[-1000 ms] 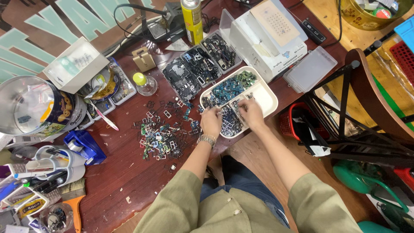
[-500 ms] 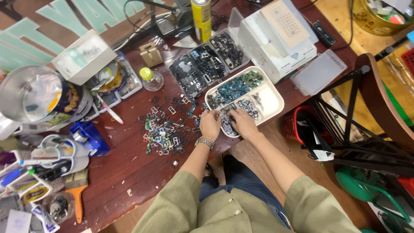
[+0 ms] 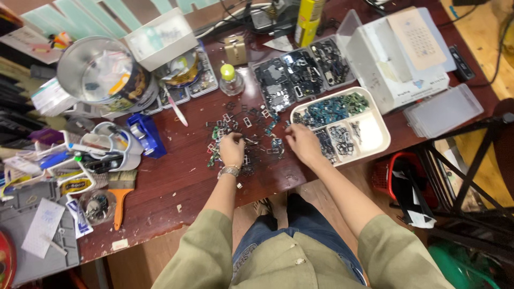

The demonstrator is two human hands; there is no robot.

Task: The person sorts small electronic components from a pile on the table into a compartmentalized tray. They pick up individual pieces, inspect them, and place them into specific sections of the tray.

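Both hands had left the white compartmented plastic tray since a second earlier. The left hand rested on the scattered pile of small dark metal parts, fingers curled together, apparently pinching some. The right hand, fingers loosely bent, lay on the table at the tray's 8 o'clock edge.

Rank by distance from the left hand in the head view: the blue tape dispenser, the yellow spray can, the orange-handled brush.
From the left hand:
1. Blue tape dispenser, to its left.
2. Orange-handled brush, lower left, near the table edge.
3. Yellow spray can, far side of the table.

Both my hands are now off the white tray; my left hand rests on the loose metal parts, my right hand beside the tray.
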